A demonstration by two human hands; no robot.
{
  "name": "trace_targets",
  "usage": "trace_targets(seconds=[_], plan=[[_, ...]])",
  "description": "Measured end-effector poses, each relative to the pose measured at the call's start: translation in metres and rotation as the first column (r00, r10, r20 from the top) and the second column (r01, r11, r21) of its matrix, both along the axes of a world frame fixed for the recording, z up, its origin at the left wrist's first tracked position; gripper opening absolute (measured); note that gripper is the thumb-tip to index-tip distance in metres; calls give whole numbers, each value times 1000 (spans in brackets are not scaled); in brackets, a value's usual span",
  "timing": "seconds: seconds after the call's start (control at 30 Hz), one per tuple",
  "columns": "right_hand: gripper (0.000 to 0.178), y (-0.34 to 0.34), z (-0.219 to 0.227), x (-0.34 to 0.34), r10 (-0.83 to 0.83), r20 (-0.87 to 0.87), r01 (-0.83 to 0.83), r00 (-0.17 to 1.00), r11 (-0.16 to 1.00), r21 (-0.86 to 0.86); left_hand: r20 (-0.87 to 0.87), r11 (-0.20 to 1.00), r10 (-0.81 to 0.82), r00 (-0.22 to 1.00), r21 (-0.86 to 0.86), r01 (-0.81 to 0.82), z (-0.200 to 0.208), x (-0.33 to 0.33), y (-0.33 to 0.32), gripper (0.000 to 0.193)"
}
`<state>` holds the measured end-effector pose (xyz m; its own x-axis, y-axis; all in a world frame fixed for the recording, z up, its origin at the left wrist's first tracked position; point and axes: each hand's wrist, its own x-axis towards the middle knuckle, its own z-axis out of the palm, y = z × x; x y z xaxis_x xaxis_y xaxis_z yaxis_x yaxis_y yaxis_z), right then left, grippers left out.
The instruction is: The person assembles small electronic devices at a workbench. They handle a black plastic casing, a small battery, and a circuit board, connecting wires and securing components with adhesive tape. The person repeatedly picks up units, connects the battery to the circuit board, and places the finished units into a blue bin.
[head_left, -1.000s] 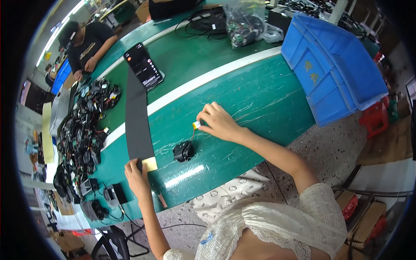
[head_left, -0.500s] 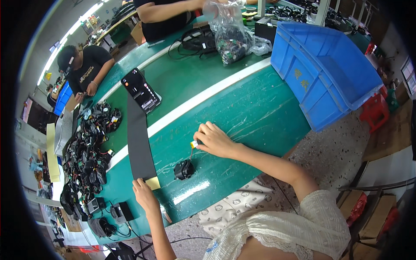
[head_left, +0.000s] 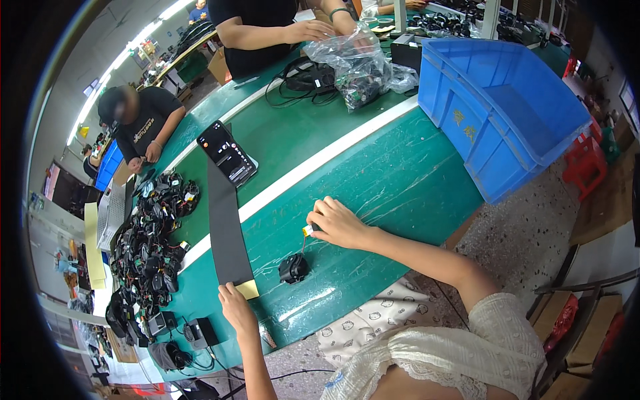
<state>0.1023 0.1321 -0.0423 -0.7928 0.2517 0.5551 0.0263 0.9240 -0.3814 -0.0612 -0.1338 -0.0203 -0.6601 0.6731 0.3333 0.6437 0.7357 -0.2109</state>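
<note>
My right hand [head_left: 341, 224] is closed, with thumb and fingers pinching a small battery [head_left: 307, 231] with white and yellow wrapping just above the green table. Thin red wire runs from that battery down to a small round black device [head_left: 293, 269] lying on the tabletop. Further left, my left hand [head_left: 238, 309] has its fingertips closed at the near corner of a long black strip [head_left: 228, 230]. A pale yellow piece [head_left: 249, 289] shows at the strip's near end, beside those fingers. The strip's far end reaches under or against a phone [head_left: 228, 153] with a lit screen.
A heap of black devices with wires [head_left: 150, 240] covers the left side. Black boxes with cables [head_left: 199, 333] sit near the front left edge. At right stands a large blue bin [head_left: 467, 127]. Across the table, a co-worker handles a clear plastic bag [head_left: 360, 73]; another person sits far left.
The whole view has shifted slightly, moving things right and down. Across the table, the co-worker's hands have come together at the plastic bag. My own hands keep nearly the same holds.
</note>
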Motion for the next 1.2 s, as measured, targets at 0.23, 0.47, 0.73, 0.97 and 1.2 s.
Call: trace_targets(seconds=[0.23,0.47,0.73,0.97,1.2], plan=[[26,1,2,1,3,-3,-3,1000,1000,-16,167,983,-111,980,166,83,15,4,-9,16],[25,2,4,2,15,11,-15,1000,999,-43,196,969,-103,975,242,54,4,0,-20,14],[24,2,8,0,11,48,-9,999,999,-51,248,976,-181,952,166,142,24,-2,-33,19],[23,-4,14,1,10,89,-5,996,998,-61,11,988,-150,989,33,150,20,-9,-42,13],[24,-2,14,2,12,117,-6,993,999,-54,36,993,-93,995,73,90,17,1,-42,8]])
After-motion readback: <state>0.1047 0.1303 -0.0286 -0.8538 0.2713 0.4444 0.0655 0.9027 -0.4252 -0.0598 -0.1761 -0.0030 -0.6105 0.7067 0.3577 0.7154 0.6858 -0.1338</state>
